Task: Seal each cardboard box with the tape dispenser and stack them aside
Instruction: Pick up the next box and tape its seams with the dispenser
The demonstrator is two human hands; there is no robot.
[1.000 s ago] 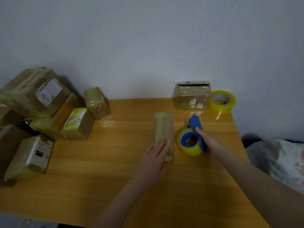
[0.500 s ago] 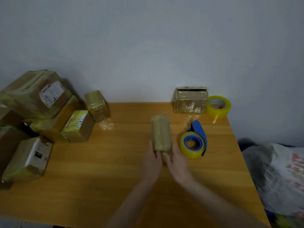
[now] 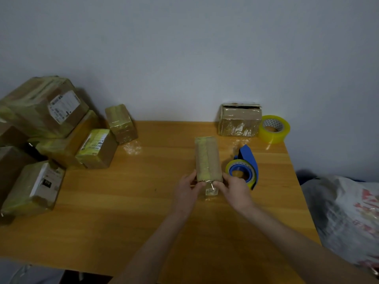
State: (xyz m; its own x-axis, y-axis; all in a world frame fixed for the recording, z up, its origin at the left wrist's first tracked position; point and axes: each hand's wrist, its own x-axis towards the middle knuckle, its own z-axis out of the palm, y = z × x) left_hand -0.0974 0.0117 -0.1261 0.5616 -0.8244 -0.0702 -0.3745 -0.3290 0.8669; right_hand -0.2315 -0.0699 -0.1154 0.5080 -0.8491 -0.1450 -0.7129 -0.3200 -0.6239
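A long narrow cardboard box [image 3: 207,158] with yellowish tape along its top lies in the middle of the wooden table [image 3: 143,201]. My left hand [image 3: 187,191] holds its near left corner and my right hand [image 3: 235,188] holds its near right corner, thumbs pressing on the near end, where a flap of tape shows. The blue tape dispenser [image 3: 245,168] with a yellow roll lies on the table just right of the box, untouched.
A pile of several taped boxes [image 3: 51,144] fills the table's left side. Another cardboard box [image 3: 240,119] and a spare yellow tape roll [image 3: 273,129] stand against the wall at the back right. A patterned plastic bag [image 3: 348,218] lies off the table's right edge.
My right hand let go of the tape dispenser and came to the box's near end. My left hand slid from the box's top to its near left corner.
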